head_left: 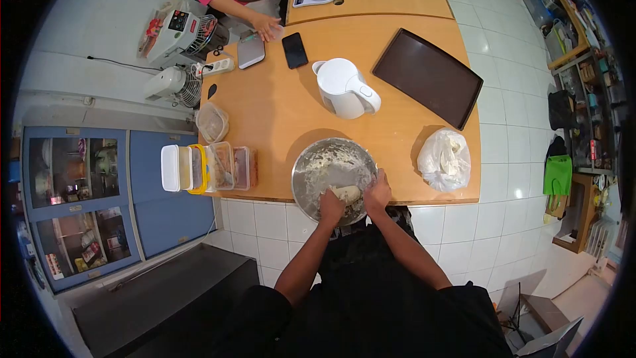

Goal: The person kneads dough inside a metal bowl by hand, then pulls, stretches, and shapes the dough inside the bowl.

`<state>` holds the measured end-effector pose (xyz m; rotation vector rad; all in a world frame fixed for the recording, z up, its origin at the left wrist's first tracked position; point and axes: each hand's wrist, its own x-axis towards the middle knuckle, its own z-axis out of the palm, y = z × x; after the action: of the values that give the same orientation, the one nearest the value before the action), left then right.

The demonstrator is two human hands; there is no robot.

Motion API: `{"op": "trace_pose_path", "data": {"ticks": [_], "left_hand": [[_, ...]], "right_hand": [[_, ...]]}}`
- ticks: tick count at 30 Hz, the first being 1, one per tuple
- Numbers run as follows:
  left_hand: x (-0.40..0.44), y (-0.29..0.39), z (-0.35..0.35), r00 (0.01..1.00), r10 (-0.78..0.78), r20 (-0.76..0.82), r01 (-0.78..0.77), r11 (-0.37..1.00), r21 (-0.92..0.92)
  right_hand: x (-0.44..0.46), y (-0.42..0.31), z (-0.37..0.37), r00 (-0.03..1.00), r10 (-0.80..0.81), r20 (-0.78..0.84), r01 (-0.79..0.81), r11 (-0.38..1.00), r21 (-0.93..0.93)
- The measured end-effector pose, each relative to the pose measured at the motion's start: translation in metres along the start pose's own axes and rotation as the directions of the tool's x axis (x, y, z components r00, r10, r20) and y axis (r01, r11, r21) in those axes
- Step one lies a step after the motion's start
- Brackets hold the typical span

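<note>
A round metal mixing bowl (306, 179) stands at the table's front edge, its inner wall smeared with pale flour and dough bits. Inside it lies a pale lump of dough (348, 193). My left hand (332, 207) is in the bowl with its fingers curled against the dough's left end; part of the fingers is hidden. At the bowl's right side, my right hand (378, 194) is closed around the rim. A white electric kettle (339, 86) stands beyond the bowl.
A white plastic bag (445, 160) and a dark baking tray (429, 76) are on the right. Plastic containers (218, 166) line the left edge. Farther back lie a phone (295, 50) and scales (252, 52), near another person's hand (266, 26).
</note>
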<state>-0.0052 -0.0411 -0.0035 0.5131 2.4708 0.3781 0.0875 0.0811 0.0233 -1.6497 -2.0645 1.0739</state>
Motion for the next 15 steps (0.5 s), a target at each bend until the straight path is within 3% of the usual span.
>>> {"op": "trace_pose_path", "data": {"ticks": [4, 7, 10, 15], "left_hand": [[0.007, -0.008, 0.002, 0.999, -0.038, 0.020, 0.041, 0.979, -0.198], [0.007, -0.008, -0.005, 0.993, 0.110, -0.048, -0.120, 0.923, -0.365], [-0.013, 0.022, -0.042, 0.980, 0.193, -0.040, -0.193, 0.896, -0.401], [-0.028, 0.052, -0.079, 0.894, 0.440, -0.084, -0.444, 0.849, -0.286]], "right_hand": [[0.001, -0.003, -0.006, 1.000, -0.009, 0.021, 0.010, 1.000, -0.030], [0.003, 0.000, -0.003, 1.000, -0.005, 0.016, 0.006, 0.998, -0.061], [0.005, 0.006, -0.005, 1.000, -0.015, 0.020, 0.017, 0.994, -0.109], [0.005, -0.003, -0.010, 0.999, -0.019, 0.032, 0.022, 0.995, -0.092]]}}
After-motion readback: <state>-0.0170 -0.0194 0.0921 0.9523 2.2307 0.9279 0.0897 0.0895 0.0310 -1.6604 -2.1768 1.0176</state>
